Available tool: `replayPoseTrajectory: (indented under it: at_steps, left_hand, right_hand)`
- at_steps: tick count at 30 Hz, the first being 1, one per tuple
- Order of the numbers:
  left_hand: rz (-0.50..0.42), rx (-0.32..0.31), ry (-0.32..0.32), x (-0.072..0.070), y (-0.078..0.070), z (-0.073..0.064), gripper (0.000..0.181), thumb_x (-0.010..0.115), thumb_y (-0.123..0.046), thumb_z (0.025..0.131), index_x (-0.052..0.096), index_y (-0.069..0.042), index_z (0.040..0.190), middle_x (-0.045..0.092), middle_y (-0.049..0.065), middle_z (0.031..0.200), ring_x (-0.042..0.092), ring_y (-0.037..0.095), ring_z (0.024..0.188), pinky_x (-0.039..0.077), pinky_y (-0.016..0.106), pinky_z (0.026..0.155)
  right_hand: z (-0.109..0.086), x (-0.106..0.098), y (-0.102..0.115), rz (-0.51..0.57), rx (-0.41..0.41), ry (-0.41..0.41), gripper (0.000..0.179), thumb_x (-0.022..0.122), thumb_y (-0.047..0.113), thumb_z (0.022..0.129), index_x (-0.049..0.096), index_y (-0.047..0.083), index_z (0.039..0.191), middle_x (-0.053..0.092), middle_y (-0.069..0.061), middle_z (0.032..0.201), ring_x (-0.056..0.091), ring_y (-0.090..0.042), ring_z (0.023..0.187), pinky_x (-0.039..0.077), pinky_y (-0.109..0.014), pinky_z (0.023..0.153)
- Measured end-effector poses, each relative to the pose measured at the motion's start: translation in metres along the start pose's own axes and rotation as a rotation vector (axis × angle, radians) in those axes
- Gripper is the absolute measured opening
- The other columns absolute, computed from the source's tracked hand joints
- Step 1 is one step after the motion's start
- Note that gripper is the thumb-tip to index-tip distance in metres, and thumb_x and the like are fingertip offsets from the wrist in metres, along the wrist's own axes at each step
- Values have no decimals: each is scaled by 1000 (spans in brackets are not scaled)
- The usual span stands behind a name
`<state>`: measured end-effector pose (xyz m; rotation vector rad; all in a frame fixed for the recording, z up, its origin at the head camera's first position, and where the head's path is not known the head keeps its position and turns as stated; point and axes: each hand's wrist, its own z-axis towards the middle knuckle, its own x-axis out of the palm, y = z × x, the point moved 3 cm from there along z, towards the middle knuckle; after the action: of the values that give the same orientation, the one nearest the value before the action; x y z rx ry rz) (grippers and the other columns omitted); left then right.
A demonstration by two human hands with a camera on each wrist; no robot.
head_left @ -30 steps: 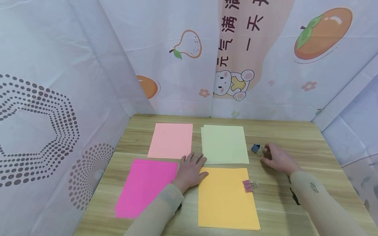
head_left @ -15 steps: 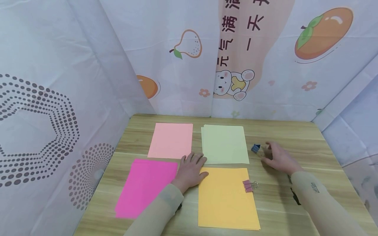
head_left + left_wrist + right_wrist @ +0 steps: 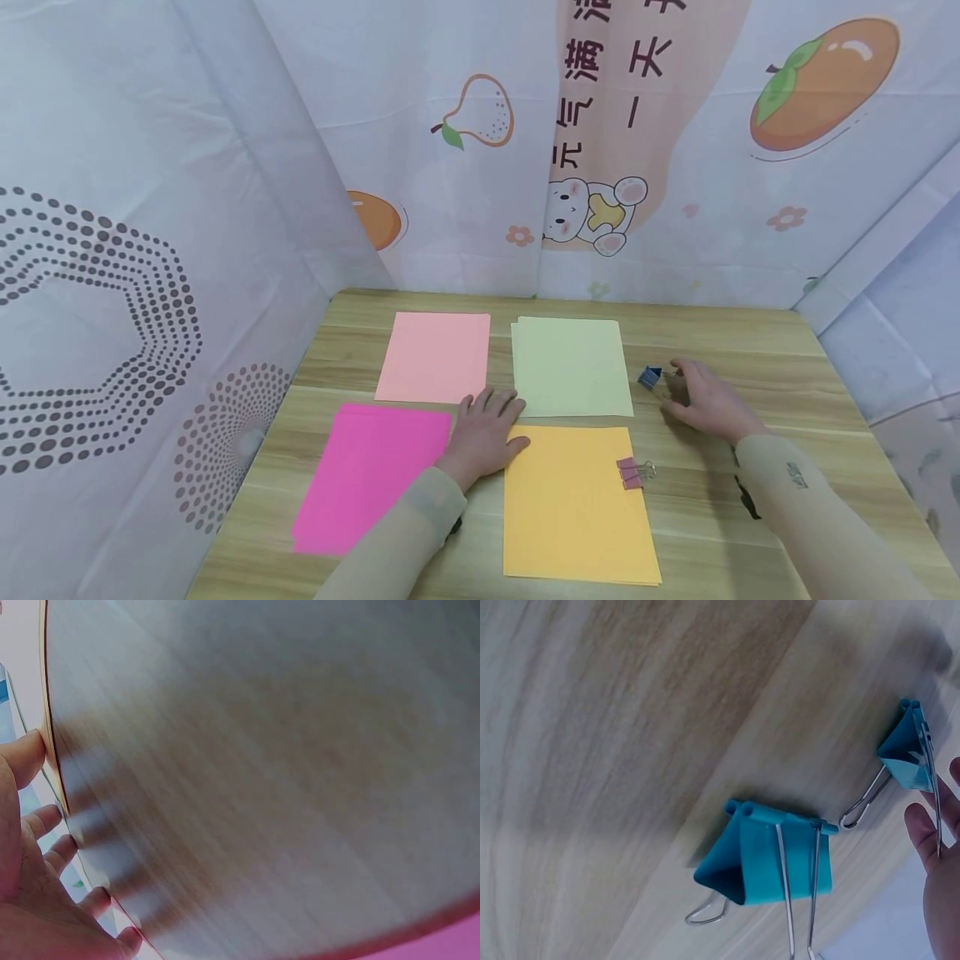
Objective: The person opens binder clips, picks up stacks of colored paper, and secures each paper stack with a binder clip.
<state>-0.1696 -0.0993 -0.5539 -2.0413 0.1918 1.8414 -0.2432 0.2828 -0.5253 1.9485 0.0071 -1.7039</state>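
Near the wooden table's [image 3: 720,333] right edge, the right hand [image 3: 705,402], fingers loosely spread, touches a blue metal binder clip [image 3: 649,377]. The right wrist view alone shows a second blue clip [image 3: 769,859] beside it. The left hand [image 3: 483,433] lies flat and spread between paper sheets.

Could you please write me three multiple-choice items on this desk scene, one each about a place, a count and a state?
1. Where does the pink binder clip sit?
A. clipped on the right edge of the orange paper stack
B. on the light green paper stack
C. under the left hand

2. How many stacks of coloured paper lie on the wooden table?
A. two
B. four
C. six

3. What is the left hand doing?
A. pinching a clip
B. lifting a sheet
C. resting flat, fingers spread, on the table between the stacks

Answers:
1 A, the head view shows it clipped on that stack's right edge.
2 B, light pink, light green, magenta and orange.
3 C, it lies flat and holds nothing.
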Motion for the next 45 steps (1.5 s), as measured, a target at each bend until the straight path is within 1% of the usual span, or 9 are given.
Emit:
replayPoseTrajectory:
  at_steps: [8,13,20,26,31,36,45]
  left_hand:
    - [14,2,6,-10,-3,-2,60,55,-56,100,46,-26,151,39,0,159,32,38,149,27,62,116]
    - [10,1,13,-11,-4,-3,59,54,-56,100,46,-26,151,39,0,160,31,38,149,26,62,117]
    - [6,3,14,-12,-4,-3,59,54,-56,100,46,-27,151,39,0,160,31,38,150,26,62,117]
    - [6,6,8,-13,-4,-4,59,54,-55,100,46,-27,151,40,0,160,31,38,149,27,62,116]
    - [11,6,10,-12,-4,-4,59,53,-56,100,46,-27,151,40,0,160,31,38,149,27,62,116]
    - [14,10,5,-12,-4,-3,59,54,-56,100,46,-26,151,40,0,159,32,38,149,27,61,116]
    - [-3,11,8,-13,-4,-4,59,54,-55,100,46,-26,151,40,0,159,32,38,149,27,62,116]
  right_hand:
    - [2,0,4,-8,-13,6,72,73,29,94,38,-7,144,51,-33,136,52,-51,123,43,-66,101]
    - [3,-1,7,-20,-9,12,67,72,31,95,41,-5,141,54,-29,131,54,-49,121,43,-67,101]
    - [4,-1,10,-30,15,33,65,71,34,96,44,-4,140,54,-29,135,50,-51,126,35,-74,103]
    - [5,1,9,-51,9,25,61,70,32,96,45,-4,138,55,-28,134,52,-51,125,36,-73,103]
    - [5,2,7,-53,19,20,61,70,35,96,46,-4,138,56,-28,133,52,-51,125,36,-73,103]
    - [6,3,7,-72,14,13,62,70,35,95,48,-5,136,58,-29,130,53,-51,123,39,-72,100]
    - [7,4,9,-93,22,19,58,69,36,95,52,-6,131,59,-30,126,54,-51,119,41,-71,99]
